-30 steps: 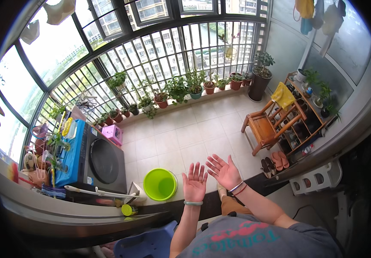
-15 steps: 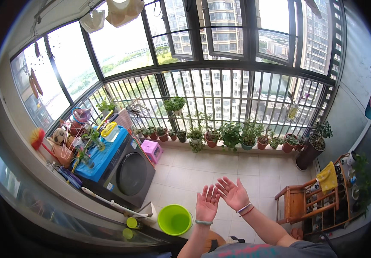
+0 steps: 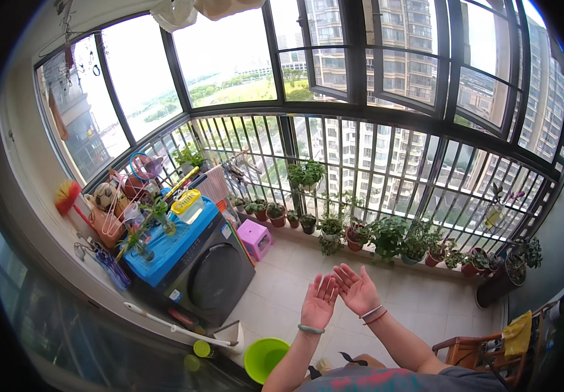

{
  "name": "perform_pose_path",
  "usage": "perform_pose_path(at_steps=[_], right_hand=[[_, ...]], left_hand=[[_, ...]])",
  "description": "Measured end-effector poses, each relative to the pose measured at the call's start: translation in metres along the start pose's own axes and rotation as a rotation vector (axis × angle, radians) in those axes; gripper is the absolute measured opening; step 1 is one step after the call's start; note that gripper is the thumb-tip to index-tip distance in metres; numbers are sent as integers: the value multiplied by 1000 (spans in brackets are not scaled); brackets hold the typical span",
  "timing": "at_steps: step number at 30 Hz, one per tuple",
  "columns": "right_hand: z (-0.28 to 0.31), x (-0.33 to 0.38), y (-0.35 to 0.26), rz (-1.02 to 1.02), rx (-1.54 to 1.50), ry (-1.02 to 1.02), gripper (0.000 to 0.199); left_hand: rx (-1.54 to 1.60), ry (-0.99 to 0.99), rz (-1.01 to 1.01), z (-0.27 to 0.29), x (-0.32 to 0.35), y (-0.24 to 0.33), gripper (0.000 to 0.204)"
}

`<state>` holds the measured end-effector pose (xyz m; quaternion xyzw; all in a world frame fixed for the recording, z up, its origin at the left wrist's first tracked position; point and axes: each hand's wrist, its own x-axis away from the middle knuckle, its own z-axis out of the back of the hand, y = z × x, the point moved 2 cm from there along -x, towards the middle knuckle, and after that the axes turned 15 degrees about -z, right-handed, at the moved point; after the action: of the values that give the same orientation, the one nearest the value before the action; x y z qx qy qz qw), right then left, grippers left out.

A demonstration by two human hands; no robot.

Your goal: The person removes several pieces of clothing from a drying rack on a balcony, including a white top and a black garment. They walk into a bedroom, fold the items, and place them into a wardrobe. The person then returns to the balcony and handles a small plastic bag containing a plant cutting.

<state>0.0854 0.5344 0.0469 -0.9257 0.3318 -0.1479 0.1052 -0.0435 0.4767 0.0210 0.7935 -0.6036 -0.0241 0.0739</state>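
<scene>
My left hand [image 3: 319,302] is palm up with its fingers stretched out, holding nothing; a greyish-green bangle circles its wrist. Beside it, my right hand [image 3: 358,291] also faces palm up, fingers extended and bare of any object, with thin bands at the wrist. The two hands are side by side above the tiled floor [image 3: 269,261]. Below and left of my left forearm stands a bright green bucket [image 3: 263,356], partly covered by that arm.
A dark front-loading washing machine [image 3: 213,277] with a blue cover stands at left, a pink stool [image 3: 256,239] beyond it. Several potted plants [image 3: 389,238] line the railing. At right are a wooden chair [image 3: 468,353] with a yellow cloth [image 3: 517,333] and a tall dark planter [image 3: 499,287].
The view has turned to the left, so the room's things sit farther right and tilted. My hands stay palm up and remain close together.
</scene>
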Motion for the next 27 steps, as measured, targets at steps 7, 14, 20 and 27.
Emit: perform_pose_path(at_steps=[7, 14, 20, 27], right_hand=[[19, -72, -28, -229, -21, -32, 51], [16, -137, -53, -481, 85, 5, 47], [-45, -196, -79, -472, 134, -123, 44], [-167, -268, -124, -397, 287, -279, 43]], left_hand=[[-28, 120, -133, 19, -54, 4, 36], [-63, 281, -380, 18, -90, 5, 35], [-61, 167, -564, -37, -147, 31, 34], [-95, -33, -582, -142, -224, 96, 34]])
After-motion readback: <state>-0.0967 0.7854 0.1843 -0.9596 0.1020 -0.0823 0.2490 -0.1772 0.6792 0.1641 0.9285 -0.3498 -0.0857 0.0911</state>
